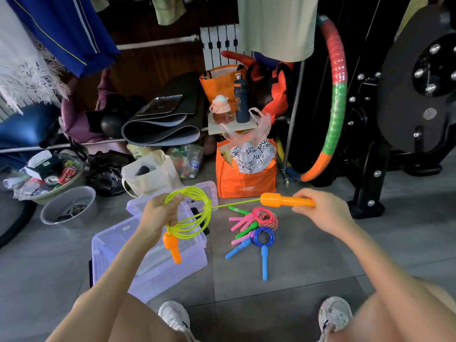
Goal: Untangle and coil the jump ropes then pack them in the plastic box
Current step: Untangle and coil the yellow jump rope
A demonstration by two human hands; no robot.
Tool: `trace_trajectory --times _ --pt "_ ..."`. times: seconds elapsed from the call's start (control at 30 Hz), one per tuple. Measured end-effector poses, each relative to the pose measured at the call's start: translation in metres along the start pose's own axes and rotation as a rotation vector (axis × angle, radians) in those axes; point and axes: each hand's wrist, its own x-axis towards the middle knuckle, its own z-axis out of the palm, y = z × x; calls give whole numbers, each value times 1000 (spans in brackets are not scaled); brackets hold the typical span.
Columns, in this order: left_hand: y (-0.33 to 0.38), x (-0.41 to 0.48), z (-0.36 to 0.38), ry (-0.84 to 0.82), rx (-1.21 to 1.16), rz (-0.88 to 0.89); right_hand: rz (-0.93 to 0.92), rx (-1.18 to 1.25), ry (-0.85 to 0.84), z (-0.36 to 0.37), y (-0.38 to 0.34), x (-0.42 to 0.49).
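My left hand (pixel 161 212) grips a coil of yellow-green jump rope (pixel 197 218) above the clear plastic box (pixel 158 267); one orange handle (pixel 172 248) hangs below that hand. A straight stretch of the rope runs right to the other orange handle (pixel 278 200), which my right hand (pixel 318 206) holds by its far end. On the floor between the hands lies a pile of coiled ropes: a pink rope (pixel 265 217) with pink and green handles, and a blue rope (pixel 264 236) with blue handles.
The box's clear lid (pixel 209 191) lies behind the box. An orange bag (pixel 244 178) stands just beyond the ropes, a cloth tote (pixel 148 176) and grey basin (pixel 69 206) to the left. A hula hoop (pixel 335 107) and black exercise machine (pixel 407 95) are at right.
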Motion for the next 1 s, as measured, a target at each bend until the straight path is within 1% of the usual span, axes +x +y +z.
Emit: trace_trajectory --times 0.1,0.17,0.27,0.3,0.4,0.43,0.47,0.5,0.53,0.57,0.6,0.63,0.67,0.7,0.77,0.8,0.9,1.0 --pt "-8 3 -3 106 105 35 -15 -19 56 -4 -7 0" --pt "-8 1 2 81 135 19 -17 -8 55 0 -19 1" --pt "-9 -2 10 -21 62 -46 -76 61 -152 2 -37 -5" --pt "-6 -5 13 -48 39 -49 -104 21 -212 2 -41 -9" --pt "9 -14 22 -152 -36 -51 -180 -313 -295 9 -47 -15" --pt "17 -18 25 -199 -51 -46 -193 -389 -324 15 -48 -16" --pt "24 -22 28 -249 -57 -40 -202 -423 -339 22 -49 -15" --pt "31 -25 31 -303 -59 -35 -227 -410 -318 26 -50 -14" --pt "37 -28 34 -358 -57 -31 -257 -318 -275 29 -53 -12" --pt "42 -30 38 -417 -48 -20 -276 -143 -252 29 -58 -11" --pt "47 -33 42 -474 -29 -9 -281 99 -266 27 -65 -11" --pt "51 -35 46 -526 -11 -3 -271 354 -323 23 -73 -11" --pt "55 -37 50 -567 -4 1 -262 554 -398 20 -83 -10" --pt "60 -39 53 -593 -17 4 -259 673 -459 17 -91 -9" --pt "67 -41 56 -613 -83 6 -286 812 -539 14 -99 -3" --pt "68 -41 56 -616 -124 3 -295 872 -554 12 -102 0" --pt "66 -41 50 -637 -283 5 -265 1040 -620 3 -102 5" --pt "62 -42 46 -675 -468 -1 -275 1135 -733 -1 -101 8"
